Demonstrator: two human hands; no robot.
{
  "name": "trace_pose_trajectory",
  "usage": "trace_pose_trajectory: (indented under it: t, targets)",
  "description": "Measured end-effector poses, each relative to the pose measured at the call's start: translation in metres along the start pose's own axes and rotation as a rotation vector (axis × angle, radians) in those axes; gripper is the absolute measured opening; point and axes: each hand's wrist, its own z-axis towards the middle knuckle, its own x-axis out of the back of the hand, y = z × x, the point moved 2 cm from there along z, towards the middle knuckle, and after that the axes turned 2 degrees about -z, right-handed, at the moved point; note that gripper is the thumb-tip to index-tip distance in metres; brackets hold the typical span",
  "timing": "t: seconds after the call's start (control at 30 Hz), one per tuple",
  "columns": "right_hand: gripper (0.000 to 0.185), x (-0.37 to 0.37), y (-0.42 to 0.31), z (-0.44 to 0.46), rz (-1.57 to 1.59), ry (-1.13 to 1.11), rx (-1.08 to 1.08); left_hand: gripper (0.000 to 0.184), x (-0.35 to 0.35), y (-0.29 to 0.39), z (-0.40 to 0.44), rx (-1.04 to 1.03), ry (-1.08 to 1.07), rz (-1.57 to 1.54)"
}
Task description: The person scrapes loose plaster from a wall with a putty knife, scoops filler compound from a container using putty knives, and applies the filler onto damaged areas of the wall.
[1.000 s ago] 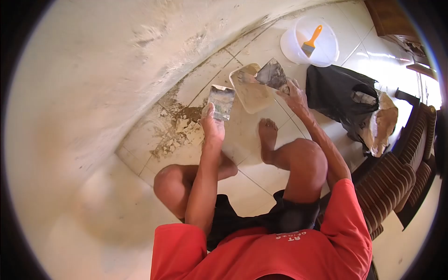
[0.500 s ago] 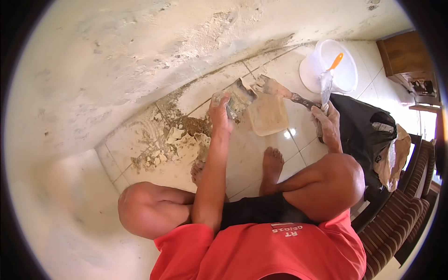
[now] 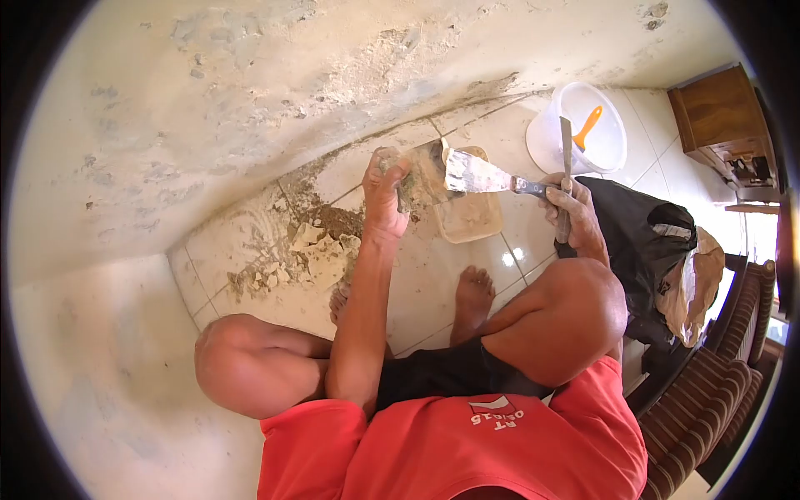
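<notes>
My left hand (image 3: 386,187) is closed around a flat, plaster-smeared tool (image 3: 423,177) with a dark end, whose exact kind I cannot make out. Closed too, my right hand (image 3: 575,210) grips a putty knife (image 3: 479,173) whose white-coated blade points left, its tip at the dark end of the flat tool. A second narrow-bladed tool (image 3: 567,143) stands crosswise in the same hand, blade toward the wall. Beneath the blades, a shallow cream plastic tub (image 3: 471,231) rests on the tiles, partly covered from view.
Flaking plaster marks the wall (image 3: 275,75). Rubble and plaster chips (image 3: 321,254) lie on the tiled floor near my left foot. A white bucket (image 3: 542,137) has an orange-handled tool (image 3: 588,127) in it. On the right are a black bag (image 3: 629,225), a wooden cabinet (image 3: 721,117) and striped cushions (image 3: 700,417).
The putty knife has turned to show its white-coated blade and moved slightly lower and left. The second tool now stands more upright. My left hand has shifted slightly left.
</notes>
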Motion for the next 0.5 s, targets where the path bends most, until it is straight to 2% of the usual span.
trace_pose_trajectory:
  t: [0.17,0.23,0.3,0.37,0.4,0.43,0.47,0.5]
  targets:
    - [0.022,0.005,0.004,-0.015,-0.018,0.041,0.026,0.023,0.005,0.01,-0.002,-0.021,0.071,0.019]
    - [0.022,0.003,0.005,-0.023,-0.058,0.173,0.105,0.022,-0.002,0.018,-0.004,-0.02,0.072,0.017]
    - [0.023,0.004,0.013,-0.023,-0.032,0.147,0.163,0.021,-0.004,0.019,-0.002,-0.025,0.073,0.01]
    - [0.024,-0.01,0.011,-0.026,0.047,0.291,0.233,0.016,0.005,0.006,-0.001,0.093,0.131,-0.027]
    - [0.024,-0.012,0.016,-0.022,0.079,0.289,0.266,0.016,0.004,0.002,-0.003,0.092,0.135,-0.032]
    - [0.024,-0.019,0.015,-0.02,0.076,0.29,0.264,0.012,0.001,-0.004,-0.006,0.217,0.184,-0.073]
    - [0.024,-0.03,0.012,-0.017,0.087,0.29,0.358,0.01,-0.002,-0.01,-0.008,0.342,0.231,-0.114]
    - [0.025,-0.037,0.01,-0.014,0.098,0.287,0.452,0.01,0.001,-0.014,-0.008,0.341,0.233,-0.117]
